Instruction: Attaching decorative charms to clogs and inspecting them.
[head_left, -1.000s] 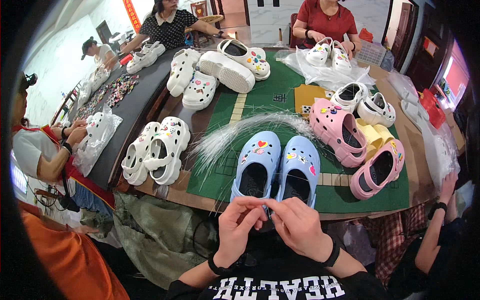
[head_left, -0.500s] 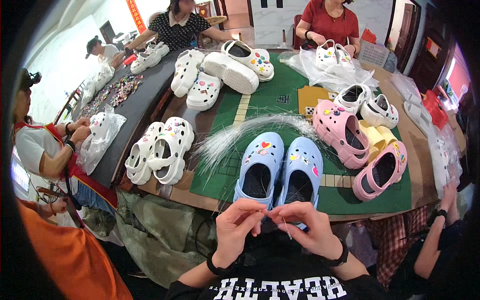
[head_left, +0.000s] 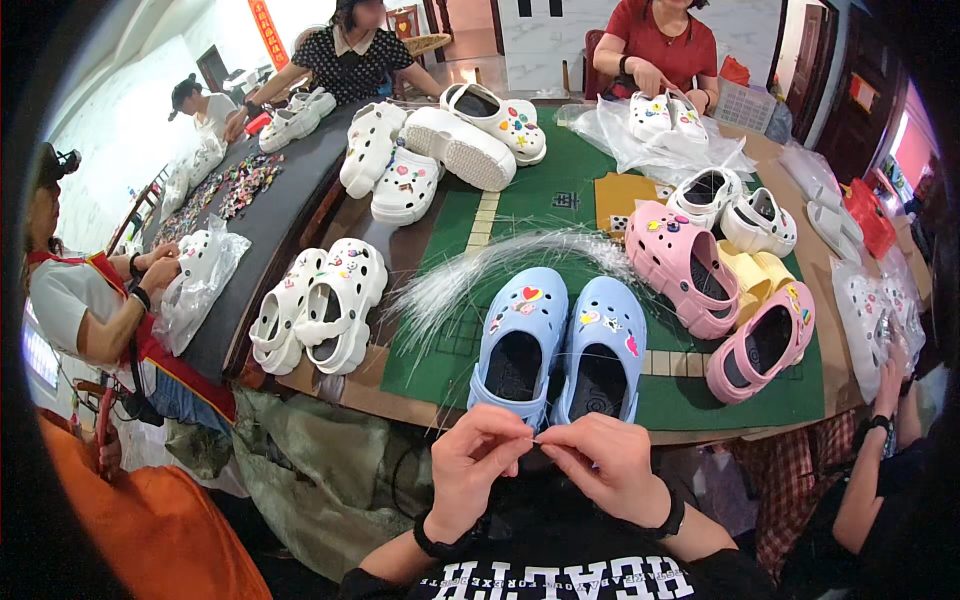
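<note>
Two light-blue clogs stand side by side, toes away from me. The left clog [head_left: 531, 310] has a heart and other charms on its toe, and so does the right clog [head_left: 604, 330]. Just in front of their heels, my left hand [head_left: 474, 465] and my right hand [head_left: 612, 468] meet in pinches, fingertip to fingertip. A fine strand [head_left: 536, 439] shows between them, mostly hidden by the fingers. Beyond the clogs, a curved bundle of thin clear-white strands [head_left: 440, 284] lies on the green mat [head_left: 465, 365].
White clogs [head_left: 345, 300] stand at left, more white clogs [head_left: 406, 185] behind. Pink clogs [head_left: 685, 270] and a yellow clog [head_left: 752, 280] sit at right. Several people work around the table, one in a red shirt [head_left: 655, 45] opposite. Bagged white clogs [head_left: 868, 315] lie at far right.
My fingertips have drawn closer, and the strand end that hung below my right fingers no longer shows. At far right, another person's hands have moved onto the bagged clogs.
</note>
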